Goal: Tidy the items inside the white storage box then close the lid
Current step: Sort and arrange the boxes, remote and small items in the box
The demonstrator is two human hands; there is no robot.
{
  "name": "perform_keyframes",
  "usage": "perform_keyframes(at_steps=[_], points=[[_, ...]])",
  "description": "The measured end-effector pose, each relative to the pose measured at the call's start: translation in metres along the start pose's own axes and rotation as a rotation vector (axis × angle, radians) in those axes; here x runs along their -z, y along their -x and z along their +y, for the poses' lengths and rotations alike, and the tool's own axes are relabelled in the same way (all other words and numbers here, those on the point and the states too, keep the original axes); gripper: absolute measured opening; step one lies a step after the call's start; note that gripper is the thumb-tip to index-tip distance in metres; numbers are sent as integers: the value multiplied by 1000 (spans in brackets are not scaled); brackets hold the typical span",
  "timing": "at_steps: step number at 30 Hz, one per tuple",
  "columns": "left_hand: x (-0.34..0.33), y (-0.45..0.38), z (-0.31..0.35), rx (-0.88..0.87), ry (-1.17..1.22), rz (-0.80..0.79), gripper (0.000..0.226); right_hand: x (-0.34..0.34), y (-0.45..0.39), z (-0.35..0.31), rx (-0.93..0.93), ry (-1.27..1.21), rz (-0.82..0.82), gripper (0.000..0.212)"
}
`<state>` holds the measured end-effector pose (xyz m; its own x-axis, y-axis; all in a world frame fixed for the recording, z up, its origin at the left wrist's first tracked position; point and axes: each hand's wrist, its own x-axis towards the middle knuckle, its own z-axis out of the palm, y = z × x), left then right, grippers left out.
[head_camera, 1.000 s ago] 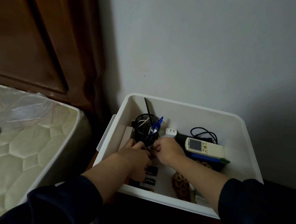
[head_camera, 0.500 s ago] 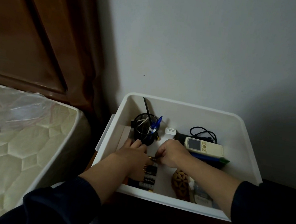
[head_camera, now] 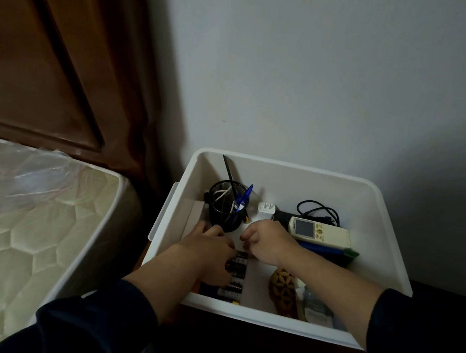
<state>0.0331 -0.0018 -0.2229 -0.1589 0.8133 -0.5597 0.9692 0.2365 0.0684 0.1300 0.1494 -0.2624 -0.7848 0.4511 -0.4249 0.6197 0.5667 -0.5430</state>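
Fingers of the right hand (head_camera: 266, 243) are curled tightly near the middle of the box floor, knuckles up; whether they pinch something small I cannot tell. Those of the left hand (head_camera: 209, 252) lie curled over a row of batteries (head_camera: 236, 273) at the near left, resting on them, though an actual grip is hidden beneath the palm

Largest first: the quilted mattress (head_camera: 22, 227) fills the left of the scene under a clear plastic sheet, well apart from the work. The white storage box (head_camera: 298, 165) stands open against the far wall. A white edge just beside its left wall may be the lid, but I cannot be sure

Inside, a white remote control (head_camera: 320, 233) lies at the right on a blue and green flat object, with a black cable (head_camera: 318, 211) coiled behind it. The black mesh pen holder (head_camera: 227, 205) stands upright at the far left, holding a black pen, a blue pen (head_camera: 244, 196) and a white cord. A carved wooden piece (head_camera: 283, 290) lies against the near wall. A white plug adapter (head_camera: 265, 211) sits between holder and remote

Tidying looks about midway. The chief risk, as I judge it, is the left knuckles nudging the holder, which is touching or nearly so; it could tip and spill its pens. Loose batteries could also roll out of line if released carelessly
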Motion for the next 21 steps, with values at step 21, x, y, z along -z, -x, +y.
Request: perform_keyframes(at_steps=[21], points=[[0, -2, 0, 12, 10, -17, 58, 8, 7, -11, 82, 636, 192, 19]])
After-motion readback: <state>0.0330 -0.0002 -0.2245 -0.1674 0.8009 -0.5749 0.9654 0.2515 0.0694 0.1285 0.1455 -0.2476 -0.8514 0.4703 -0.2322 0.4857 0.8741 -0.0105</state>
